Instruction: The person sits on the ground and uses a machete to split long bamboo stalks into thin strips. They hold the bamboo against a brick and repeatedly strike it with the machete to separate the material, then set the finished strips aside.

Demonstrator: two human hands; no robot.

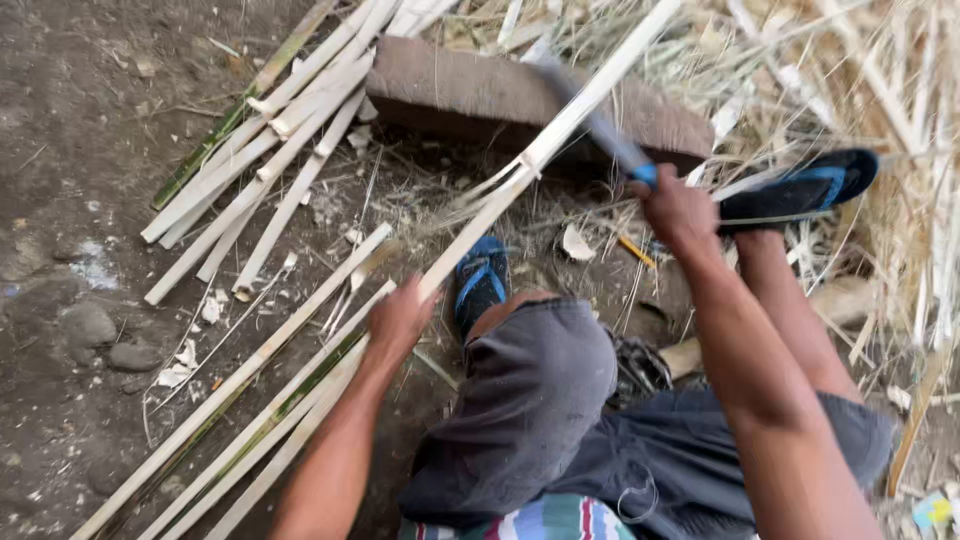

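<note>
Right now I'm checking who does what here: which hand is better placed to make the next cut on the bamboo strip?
The right hand: it grips the blue-handled blade raised over the bamboo strip. The left hand only steadies the strip lower down.

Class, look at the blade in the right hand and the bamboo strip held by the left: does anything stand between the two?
Nothing visible does. The blurred blade, gripped by the right hand, crosses directly at the bamboo strip that the left hand holds.
</note>
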